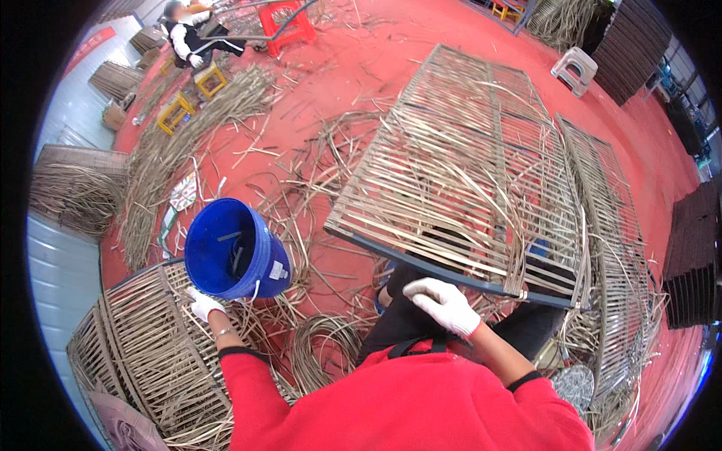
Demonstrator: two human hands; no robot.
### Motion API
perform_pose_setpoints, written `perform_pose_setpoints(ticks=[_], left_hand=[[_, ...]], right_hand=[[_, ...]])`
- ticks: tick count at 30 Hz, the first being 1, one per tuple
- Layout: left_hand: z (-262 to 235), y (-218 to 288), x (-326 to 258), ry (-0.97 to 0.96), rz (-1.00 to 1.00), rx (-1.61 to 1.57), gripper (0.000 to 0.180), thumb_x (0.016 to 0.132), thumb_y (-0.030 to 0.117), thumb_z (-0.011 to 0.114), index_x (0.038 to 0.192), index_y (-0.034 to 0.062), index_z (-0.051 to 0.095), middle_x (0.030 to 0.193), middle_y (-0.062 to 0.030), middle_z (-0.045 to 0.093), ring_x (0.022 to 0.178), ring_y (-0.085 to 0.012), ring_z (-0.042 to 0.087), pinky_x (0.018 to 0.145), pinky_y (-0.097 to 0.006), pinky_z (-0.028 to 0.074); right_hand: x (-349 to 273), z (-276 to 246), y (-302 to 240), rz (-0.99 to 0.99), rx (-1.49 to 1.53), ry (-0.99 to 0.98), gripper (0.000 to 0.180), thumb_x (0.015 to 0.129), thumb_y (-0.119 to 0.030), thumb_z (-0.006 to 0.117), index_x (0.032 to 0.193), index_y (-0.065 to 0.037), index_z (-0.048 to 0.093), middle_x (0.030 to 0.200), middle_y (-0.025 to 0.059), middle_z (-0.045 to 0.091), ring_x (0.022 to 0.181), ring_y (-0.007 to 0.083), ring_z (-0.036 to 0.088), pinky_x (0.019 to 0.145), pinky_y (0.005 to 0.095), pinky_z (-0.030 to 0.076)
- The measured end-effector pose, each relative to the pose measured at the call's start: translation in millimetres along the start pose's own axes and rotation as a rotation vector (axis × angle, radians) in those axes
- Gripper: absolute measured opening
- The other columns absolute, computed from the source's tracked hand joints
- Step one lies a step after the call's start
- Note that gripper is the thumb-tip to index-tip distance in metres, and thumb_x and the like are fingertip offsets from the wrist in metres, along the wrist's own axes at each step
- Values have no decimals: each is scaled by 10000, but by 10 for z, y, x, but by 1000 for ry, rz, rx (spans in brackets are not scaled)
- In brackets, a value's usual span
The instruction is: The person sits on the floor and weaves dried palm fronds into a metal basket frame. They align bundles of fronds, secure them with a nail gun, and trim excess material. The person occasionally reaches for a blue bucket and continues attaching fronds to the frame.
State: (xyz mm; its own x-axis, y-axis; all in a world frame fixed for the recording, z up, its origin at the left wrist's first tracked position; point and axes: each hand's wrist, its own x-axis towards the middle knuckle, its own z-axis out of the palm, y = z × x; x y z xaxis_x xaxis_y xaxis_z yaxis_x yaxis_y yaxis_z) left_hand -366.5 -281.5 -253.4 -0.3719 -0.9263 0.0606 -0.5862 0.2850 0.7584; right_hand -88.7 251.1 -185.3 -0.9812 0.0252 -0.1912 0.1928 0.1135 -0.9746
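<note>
My left hand (205, 305), in a white work glove, is beside the near rim of a blue bucket (272, 259), over a slatted woven panel (143, 331). Its fingers are bunched and partly hidden; whether they grip anything cannot be told. A few dark strips lie inside the bucket. My right hand (445, 306), gloved too, hovers over my lap with fingers stretched loosely to the left, nothing visible in it. Just beyond it is the dark curved edge of a large panel (459, 173) woven from split strips, with loose strips lying across it.
Another slatted panel (613, 240) leans at my right. A coil of strips (325, 346) lies by my legs, and loose strips litter the red floor (361, 60). Farther off are yellow stools (175, 113), a red stool (287, 26), a white stool (575, 71) and a seated person (197, 37).
</note>
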Motion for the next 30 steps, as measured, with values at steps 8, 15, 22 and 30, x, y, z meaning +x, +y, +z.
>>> perform_pose_setpoints(ticks=[8, 15, 22, 30], left_hand=[[-1008, 2103, -2013, -1068, 423, -1267, 212, 1053, 302, 470, 1043, 105, 547, 658, 70, 366, 468, -28, 292, 391, -188, 261], [-735, 3614, -2238, -967, 606, -1155, 199, 1032, 260, 484, 1031, 80, 570, 739, -3, 617, 514, -53, 465, 427, -186, 357], [417, 2410, -2254, -1093, 819, -736, 229, 946, 238, 580, 837, 90, 716, 754, -8, 642, 740, -118, 557, 700, -317, 449], [1287, 1975, -3165, -1121, 669, -475, 381, 901, 383, 589, 895, 33, 738, 808, -56, 699, 787, -154, 610, 784, -327, 473]], right_hand=[[-317, -295, -446, -73, 116, -24, 233, 988, -123, 566, 1178, -13, 643, 1107, 69, 682, 1042, 150, 635, 947, 297, 496], [-669, -803, -472, -255, -100, 296, 218, 932, -101, 585, 1117, -14, 661, 1033, 87, 679, 976, 183, 649, 901, 311, 501], [-538, -916, 22, -224, -151, 338, 227, 936, -71, 569, 1139, -24, 659, 1042, 91, 687, 976, 174, 652, 903, 306, 505], [-391, -865, 56, -53, -60, 368, 224, 921, -38, 595, 1134, 1, 652, 1035, 83, 685, 975, 161, 650, 900, 303, 511]])
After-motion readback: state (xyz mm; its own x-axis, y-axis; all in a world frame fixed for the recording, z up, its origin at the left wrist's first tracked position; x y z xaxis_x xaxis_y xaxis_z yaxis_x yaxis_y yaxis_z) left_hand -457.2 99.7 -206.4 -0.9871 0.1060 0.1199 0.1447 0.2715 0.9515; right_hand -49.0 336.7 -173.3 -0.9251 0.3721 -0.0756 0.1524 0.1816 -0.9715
